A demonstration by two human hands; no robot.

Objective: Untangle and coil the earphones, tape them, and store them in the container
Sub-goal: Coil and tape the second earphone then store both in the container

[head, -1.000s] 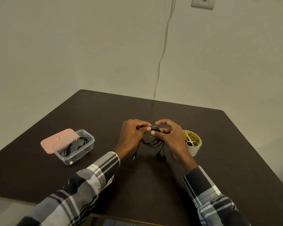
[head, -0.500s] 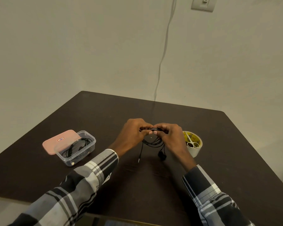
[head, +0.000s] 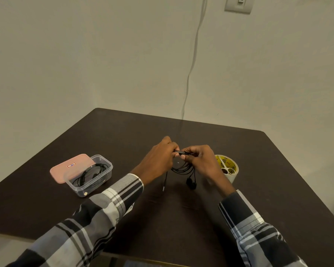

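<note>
Holding the black earphones just above the dark surface at the centre of the frame, the two hands meet finger to finger; the left hand and the right hand both have curled fingers that pinch the top of the bundled cable, where a short stiff piece, perhaps the in-line remote, shows between them. Below the grip several loops hang down; the two earbuds dangle at the lower right of the bundle and the plug end hangs at the lower left, near the surface; I cannot tell if they touch it.

The cable looks very light, thin and soft, so it will not keep a shape by itself; loops can slip or spring open when the pinch relaxes. I judge that the best place to hold is where all loops cross, at the top, with one hand, so the other is free for tape; pulling on the buds or the plug could strain the thin joints.

The tape roll stands just to the right of the right hand, with small scissors resting in its hole. The clear container is at the left of the frame, well apart, its pink lid leaning across the rim; another black cable already lies inside.
</note>
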